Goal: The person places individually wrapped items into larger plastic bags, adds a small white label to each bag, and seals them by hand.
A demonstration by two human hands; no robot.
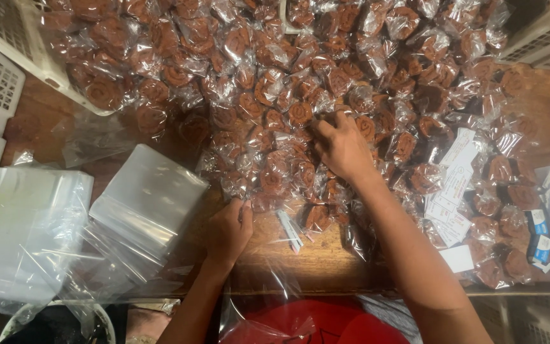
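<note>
A big heap of brown spiral sweets in clear wrappers (288,70) covers the far half of a wooden table (300,261). My right hand (342,148) reaches into the heap's near edge, fingers curled over a wrapped sweet (300,114); whether it grips one is unclear. My left hand (229,229) rests at the front of the heap, fingers bent on the edge of a clear plastic bag (268,280) that hangs over the table's near edge. A small white strip (289,229) lies between the hands.
Stacks of clear plastic bags (148,197) (27,229) lie at the left. White perforated baskets (1,57) (542,38) sit at both far corners. White paper labels (453,185) and small blue-and-white packets (540,239) lie at the right. Red cloth (313,325) shows below the table.
</note>
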